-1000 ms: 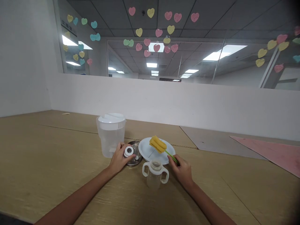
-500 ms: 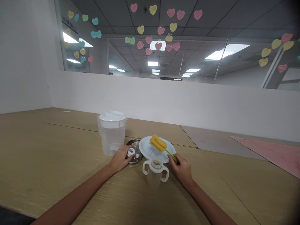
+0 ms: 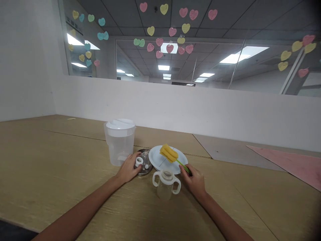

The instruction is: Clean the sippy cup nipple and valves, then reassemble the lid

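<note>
My right hand is closed around the green handle of a bottle brush with a yellow sponge head. The sponge is over a white plate. In front of the plate a clear baby bottle with two white handles stands upright, its mouth uncovered. My left hand has its thumb and fingers around a white bottle collar ring, at the left side of a round metal dish. A small clear part with a white tip lies in the dish.
Behind my left hand stands a translucent pitcher with a white lid. A pink sheet lies on the wooden table at the right. At the back are a white wall and a window with heart-shaped notes.
My left hand and the white collar ring have shifted very slightly left. My right hand and the brush stay practically where they were.
</note>
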Motion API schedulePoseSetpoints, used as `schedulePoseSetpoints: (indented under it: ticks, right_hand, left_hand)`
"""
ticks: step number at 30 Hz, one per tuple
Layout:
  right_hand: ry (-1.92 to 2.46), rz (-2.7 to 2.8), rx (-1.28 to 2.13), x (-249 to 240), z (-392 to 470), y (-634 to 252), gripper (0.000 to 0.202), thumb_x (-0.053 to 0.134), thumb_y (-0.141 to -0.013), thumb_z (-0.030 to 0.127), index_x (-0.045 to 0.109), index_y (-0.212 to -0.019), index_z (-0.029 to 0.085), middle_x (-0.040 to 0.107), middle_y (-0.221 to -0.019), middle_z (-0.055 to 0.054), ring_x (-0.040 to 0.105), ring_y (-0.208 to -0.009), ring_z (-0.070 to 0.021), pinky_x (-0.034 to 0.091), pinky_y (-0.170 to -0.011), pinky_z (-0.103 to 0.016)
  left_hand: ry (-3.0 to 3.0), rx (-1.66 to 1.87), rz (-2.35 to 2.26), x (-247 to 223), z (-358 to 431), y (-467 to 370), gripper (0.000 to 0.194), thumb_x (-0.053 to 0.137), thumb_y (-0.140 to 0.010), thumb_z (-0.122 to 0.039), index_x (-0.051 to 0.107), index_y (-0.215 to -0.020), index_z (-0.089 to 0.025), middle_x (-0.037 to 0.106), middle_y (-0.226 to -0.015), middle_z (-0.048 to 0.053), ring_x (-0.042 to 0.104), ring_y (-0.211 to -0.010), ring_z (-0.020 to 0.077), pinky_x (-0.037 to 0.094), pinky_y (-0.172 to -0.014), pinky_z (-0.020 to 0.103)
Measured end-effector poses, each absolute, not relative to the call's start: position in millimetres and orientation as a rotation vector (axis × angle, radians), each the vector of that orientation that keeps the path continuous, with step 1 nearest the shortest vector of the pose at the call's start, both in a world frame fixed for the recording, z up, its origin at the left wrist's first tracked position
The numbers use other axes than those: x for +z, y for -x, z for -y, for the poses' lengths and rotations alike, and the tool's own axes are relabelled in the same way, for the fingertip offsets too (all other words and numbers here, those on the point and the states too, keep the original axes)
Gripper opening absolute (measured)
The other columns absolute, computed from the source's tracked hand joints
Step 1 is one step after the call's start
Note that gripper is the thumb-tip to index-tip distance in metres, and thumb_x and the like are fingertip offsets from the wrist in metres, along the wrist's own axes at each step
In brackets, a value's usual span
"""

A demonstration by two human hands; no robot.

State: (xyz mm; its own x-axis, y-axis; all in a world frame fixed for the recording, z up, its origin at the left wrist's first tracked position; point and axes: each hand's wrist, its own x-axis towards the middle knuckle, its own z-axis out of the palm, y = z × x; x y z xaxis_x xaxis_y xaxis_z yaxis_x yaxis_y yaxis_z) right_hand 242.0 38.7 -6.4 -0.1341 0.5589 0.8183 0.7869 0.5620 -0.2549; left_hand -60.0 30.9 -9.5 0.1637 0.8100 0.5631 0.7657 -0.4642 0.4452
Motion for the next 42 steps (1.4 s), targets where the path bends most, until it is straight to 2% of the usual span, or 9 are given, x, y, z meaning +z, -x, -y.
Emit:
schedulePoseSetpoints:
  ticks: [8,16,25,42]
  right_hand:
    - [1.098,1.813,-0.3,-7.1,-39.2,-241.9,0.04,0.042,-0.085,0.044,0.053,-0.06,0.015,0.044,-0.047,0.003,0.038,-0.042,-0.0068,0.028,-0.046,-0.019]
    - [1.099,1.81,-0.282,-7.6,-39.7,-242.1,0.039,0.043,-0.085,0.044,0.055,-0.061,0.015,0.045,-0.048,0.003,0.039,-0.043,-0.0069,0.029,-0.047,-0.019]
    - [1.096,1.815,-0.305,-5.1,-38.0,-240.9,0.041,0.041,-0.085,0.045,0.051,-0.058,0.016,0.041,-0.046,0.003,0.036,-0.042,-0.0068,0.028,-0.046,-0.019]
    - [1.112,1.811,-0.307,-7.6,-38.8,-240.9,0.039,0.042,-0.085,0.044,0.055,-0.062,0.016,0.041,-0.046,0.004,0.037,-0.041,-0.0069,0.028,-0.045,-0.019]
  left_hand:
    - [-2.334,1.276,-1.562,-5.2,-28.1,60.9,0.041,0.041,-0.078,-0.023,0.04,-0.117,-0.014,0.05,-0.118,0.012,0.046,-0.109,0.0243,0.037,-0.094,0.04]
    - [-2.345,1.229,-1.632,-1.2,-25.8,59.2,0.03,0.043,-0.073,-0.02,0.048,-0.103,-0.015,0.055,-0.101,0.009,0.051,-0.096,0.0234,0.041,-0.086,0.038]
    - [-2.348,1.155,-1.666,-2.1,-25.4,57.6,0.03,0.045,-0.07,-0.016,0.05,-0.1,-0.015,0.056,-0.098,0.008,0.052,-0.094,0.0223,0.042,-0.084,0.035]
    - [-2.309,1.086,-1.672,-5.0,-30.5,58.0,0.027,0.046,-0.073,-0.017,0.05,-0.1,-0.018,0.057,-0.098,0.006,0.053,-0.092,0.0214,0.042,-0.083,0.033]
